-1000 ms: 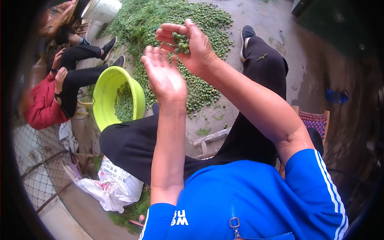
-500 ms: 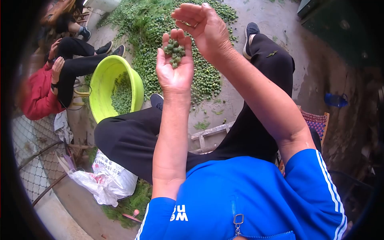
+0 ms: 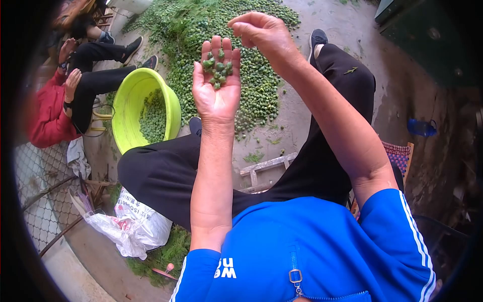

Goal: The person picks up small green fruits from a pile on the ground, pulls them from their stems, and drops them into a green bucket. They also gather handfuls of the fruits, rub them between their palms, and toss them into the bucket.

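Note:
My left hand [image 3: 217,100] is palm up with the fingers stretched, bearing several small green cones [image 3: 220,72] on the palm and finger bases. Above and to the right of it, my right hand [image 3: 266,38] hangs in the air, apart from the cones. Its fingers are bent and drawn together at the tips; whether anything is between them I cannot make out. Behind both hands a wide heap of similar green cones [image 3: 256,95] covers the ground. Left of my left forearm a lime-green tub [image 3: 173,108] leans tilted, with more cones [image 3: 152,118] inside.
At the left sits another person in a red sleeve [image 3: 48,118], hands above dark trousers. A white printed sack [image 3: 146,226] lies beside my knee, near green sprigs [image 3: 166,254]. A low wooden frame [image 3: 266,168] is between my legs. A blue plastic object [image 3: 421,127] lies at right.
The cones in my left palm lie more spread out, and that hand has shifted slightly left. My right hand has turned and drawn its fingers together, where they were spread before.

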Motion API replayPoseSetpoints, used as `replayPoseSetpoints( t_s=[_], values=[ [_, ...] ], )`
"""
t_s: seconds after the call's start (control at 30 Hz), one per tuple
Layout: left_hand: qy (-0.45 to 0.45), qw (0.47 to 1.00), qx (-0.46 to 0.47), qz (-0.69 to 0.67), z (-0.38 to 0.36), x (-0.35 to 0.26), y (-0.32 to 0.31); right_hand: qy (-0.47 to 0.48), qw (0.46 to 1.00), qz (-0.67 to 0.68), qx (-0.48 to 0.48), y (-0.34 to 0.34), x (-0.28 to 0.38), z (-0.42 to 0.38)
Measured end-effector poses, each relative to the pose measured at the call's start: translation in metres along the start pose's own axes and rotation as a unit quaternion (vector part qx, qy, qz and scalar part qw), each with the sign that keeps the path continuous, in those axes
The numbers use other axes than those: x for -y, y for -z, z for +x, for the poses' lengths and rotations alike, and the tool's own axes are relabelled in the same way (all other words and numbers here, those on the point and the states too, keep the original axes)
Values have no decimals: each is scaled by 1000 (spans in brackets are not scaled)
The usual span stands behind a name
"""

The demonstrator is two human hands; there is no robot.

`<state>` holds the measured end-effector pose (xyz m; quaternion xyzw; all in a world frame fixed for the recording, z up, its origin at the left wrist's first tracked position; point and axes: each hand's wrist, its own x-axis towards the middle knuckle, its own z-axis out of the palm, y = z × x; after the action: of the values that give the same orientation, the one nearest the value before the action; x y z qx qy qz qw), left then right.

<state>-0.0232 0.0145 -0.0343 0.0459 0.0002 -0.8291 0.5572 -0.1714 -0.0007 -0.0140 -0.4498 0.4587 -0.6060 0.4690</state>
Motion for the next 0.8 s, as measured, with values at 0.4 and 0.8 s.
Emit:
replayPoseSetpoints(
  t_s=[0.4,0.8],
  values=[
    [-16,998,-15,64,0,-2,7,107,923,-367,53,-15,1,-16],
    [-1,983,-150,109,0,-4,12,-47,991,-112,58,-9,-16,-5]
  ],
)
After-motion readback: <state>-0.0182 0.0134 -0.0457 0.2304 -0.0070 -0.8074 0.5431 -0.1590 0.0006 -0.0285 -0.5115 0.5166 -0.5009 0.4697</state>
